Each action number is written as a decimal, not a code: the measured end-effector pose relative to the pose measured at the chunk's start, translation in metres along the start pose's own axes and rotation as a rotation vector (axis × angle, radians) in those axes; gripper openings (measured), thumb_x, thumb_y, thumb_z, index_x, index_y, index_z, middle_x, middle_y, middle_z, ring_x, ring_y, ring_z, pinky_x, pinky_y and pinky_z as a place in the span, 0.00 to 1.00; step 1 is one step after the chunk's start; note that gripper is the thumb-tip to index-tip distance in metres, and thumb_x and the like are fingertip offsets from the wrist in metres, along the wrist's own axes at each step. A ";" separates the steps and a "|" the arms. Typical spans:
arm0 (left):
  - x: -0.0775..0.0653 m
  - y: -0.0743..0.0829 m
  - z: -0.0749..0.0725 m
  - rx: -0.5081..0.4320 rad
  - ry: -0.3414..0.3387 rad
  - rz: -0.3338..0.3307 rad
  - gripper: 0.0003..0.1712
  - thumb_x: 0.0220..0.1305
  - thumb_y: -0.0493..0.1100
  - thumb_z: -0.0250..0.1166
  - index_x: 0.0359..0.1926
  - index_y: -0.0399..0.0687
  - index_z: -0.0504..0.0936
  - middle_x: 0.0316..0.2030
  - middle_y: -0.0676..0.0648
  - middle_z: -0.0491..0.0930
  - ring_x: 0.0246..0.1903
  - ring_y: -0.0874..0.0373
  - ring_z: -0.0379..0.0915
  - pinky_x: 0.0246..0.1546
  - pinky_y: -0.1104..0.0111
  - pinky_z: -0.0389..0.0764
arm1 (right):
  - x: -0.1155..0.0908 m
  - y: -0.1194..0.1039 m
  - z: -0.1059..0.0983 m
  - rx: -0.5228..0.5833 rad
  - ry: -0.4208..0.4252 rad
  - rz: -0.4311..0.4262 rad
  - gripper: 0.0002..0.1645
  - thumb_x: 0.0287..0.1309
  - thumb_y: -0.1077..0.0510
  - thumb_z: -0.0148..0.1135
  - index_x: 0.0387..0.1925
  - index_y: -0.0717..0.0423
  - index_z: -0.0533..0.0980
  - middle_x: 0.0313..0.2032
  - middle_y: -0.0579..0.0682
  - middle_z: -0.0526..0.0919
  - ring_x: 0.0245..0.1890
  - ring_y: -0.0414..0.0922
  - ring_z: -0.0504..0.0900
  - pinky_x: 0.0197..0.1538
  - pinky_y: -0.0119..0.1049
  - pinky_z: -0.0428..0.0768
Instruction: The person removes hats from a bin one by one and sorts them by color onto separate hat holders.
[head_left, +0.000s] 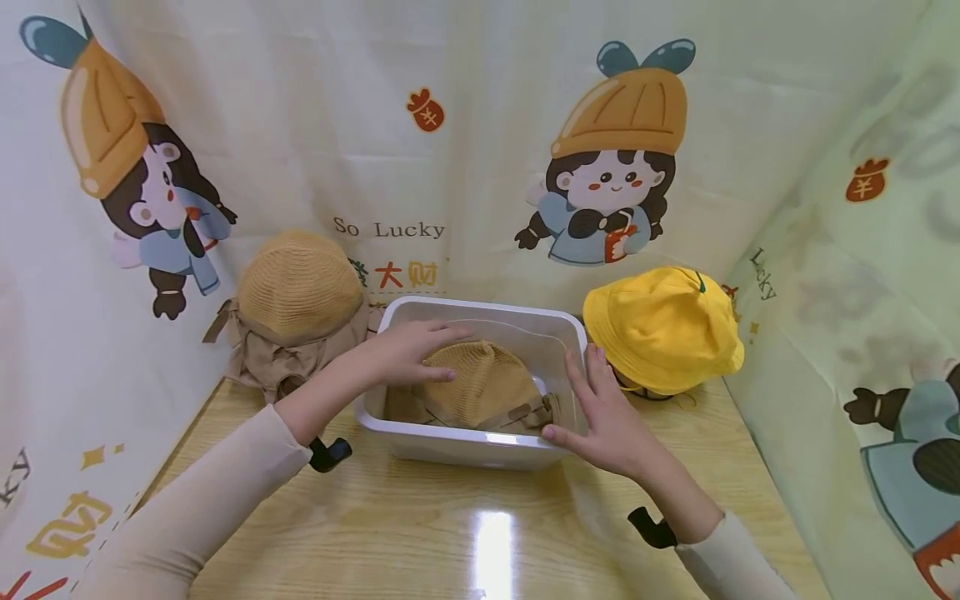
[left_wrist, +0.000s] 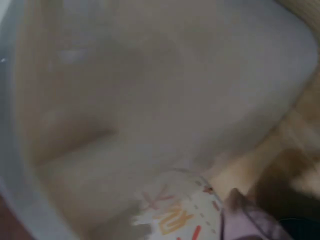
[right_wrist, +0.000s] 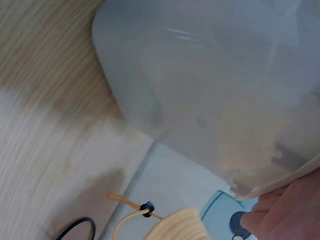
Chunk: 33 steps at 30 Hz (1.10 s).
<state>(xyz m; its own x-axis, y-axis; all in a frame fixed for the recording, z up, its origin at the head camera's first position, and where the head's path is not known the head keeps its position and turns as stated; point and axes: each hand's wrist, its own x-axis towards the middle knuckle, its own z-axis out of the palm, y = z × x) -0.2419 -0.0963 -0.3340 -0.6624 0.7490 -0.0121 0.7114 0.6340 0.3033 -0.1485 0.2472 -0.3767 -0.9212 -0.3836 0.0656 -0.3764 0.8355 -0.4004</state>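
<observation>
A white plastic bin stands on the table with a tan woven hat inside it; a brown band with a small tag runs along the hat's lower edge. My left hand reaches over the bin's left end, fingers extended and apart from the hat. At the bin's right end is my right hand, fingers straight along the rim and thumb near the front right corner. In the right wrist view, fingers lie at the bin's rim. The left wrist view is mostly filled by the blurred bin wall.
Left of the bin, another tan hat with brown cloth sits on a stand. A yellow bucket hat is at the right, close to the bin. Printed curtains enclose the wooden table at the back and sides.
</observation>
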 end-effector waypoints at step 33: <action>0.021 0.008 0.054 0.112 -0.281 -0.058 0.39 0.64 0.60 0.67 0.74 0.71 0.64 0.63 0.42 0.75 0.61 0.46 0.72 0.52 0.47 0.78 | 0.000 -0.013 0.015 -0.142 0.056 0.014 0.67 0.51 0.21 0.59 0.80 0.51 0.45 0.78 0.65 0.33 0.78 0.61 0.30 0.70 0.68 0.54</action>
<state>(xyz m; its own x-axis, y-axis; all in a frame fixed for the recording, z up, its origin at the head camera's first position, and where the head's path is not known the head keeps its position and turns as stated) -0.2379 -0.0651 -0.3832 -0.6229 0.7249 -0.2941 0.7061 0.6828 0.1876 -0.1419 0.2305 -0.3855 -0.9292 -0.3520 0.1129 -0.3696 0.8896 -0.2683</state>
